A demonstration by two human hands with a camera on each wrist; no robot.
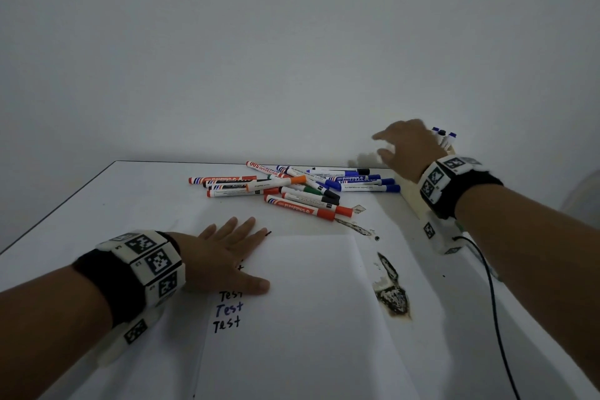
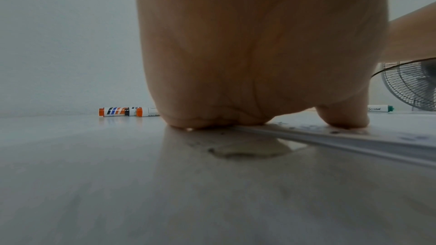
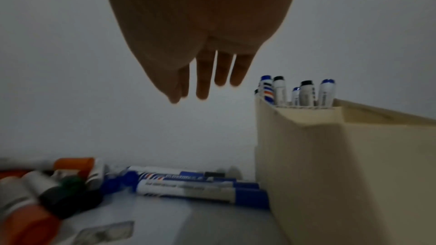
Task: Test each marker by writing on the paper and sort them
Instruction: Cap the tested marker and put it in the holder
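A pile of several whiteboard markers (image 1: 292, 187) with orange, green, black and blue caps lies at the table's far side. The white paper (image 1: 308, 302) in front of me carries handwritten "Test" lines (image 1: 229, 308). My left hand (image 1: 224, 256) lies flat with straight fingers on the paper's left edge. My right hand (image 1: 402, 146) hovers empty, fingers loosely extended, above the right end of the pile and left of a cream box (image 3: 330, 156). Several blue- and black-capped markers (image 3: 297, 90) stand upright in that box.
Dark worn patches (image 1: 391, 292) mar the white table (image 1: 130, 204) to the right of the paper. A black cable (image 1: 493, 302) runs along the right side. A fan (image 2: 412, 85) stands beyond the table in the left wrist view. A plain wall rises behind the table.
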